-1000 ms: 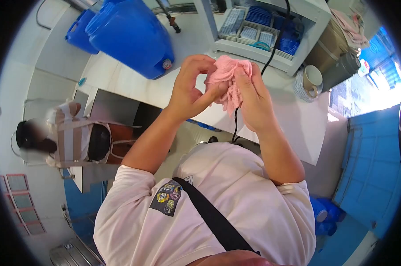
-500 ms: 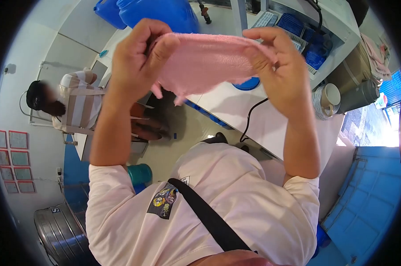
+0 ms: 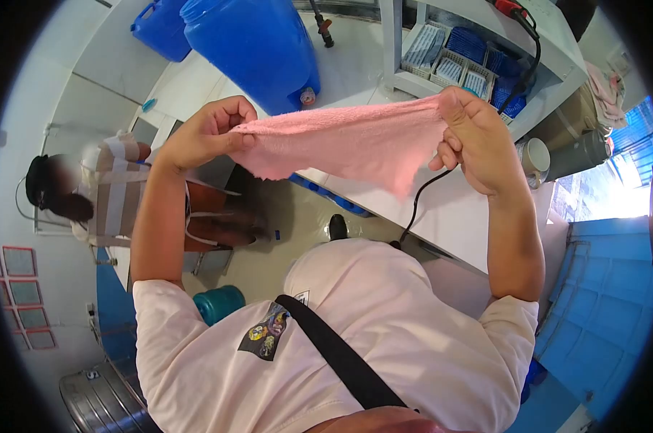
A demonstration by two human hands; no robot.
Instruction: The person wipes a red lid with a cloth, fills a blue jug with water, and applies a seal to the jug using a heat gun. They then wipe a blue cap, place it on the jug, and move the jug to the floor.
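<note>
A pink cloth [image 3: 341, 141] is stretched between my two hands, in front of my chest and above the counter's edge. My left hand [image 3: 207, 133] pinches its left corner between thumb and fingers. At the other end, my right hand [image 3: 478, 137] grips the upper right corner, fingers curled in. The cloth's top edge runs nearly straight, slanting up to the right, while its ragged lower edge hangs loose. Behind it stands a big blue jug [image 3: 250, 54] with a spigot near its base.
A white counter [image 3: 442, 224] carries a shelf [image 3: 550, 65] with baskets of packets. A mug [image 3: 534, 157] and a grey tumbler [image 3: 582, 155] stand at right. Left, a person in a striped top [image 3: 113, 187] sits. A black cable [image 3: 416, 198] hangs over the counter edge.
My hands have moved apart and lower in view, pulling the cloth wider and tauter. The blue jug behind shows more fully as the view shifts.
</note>
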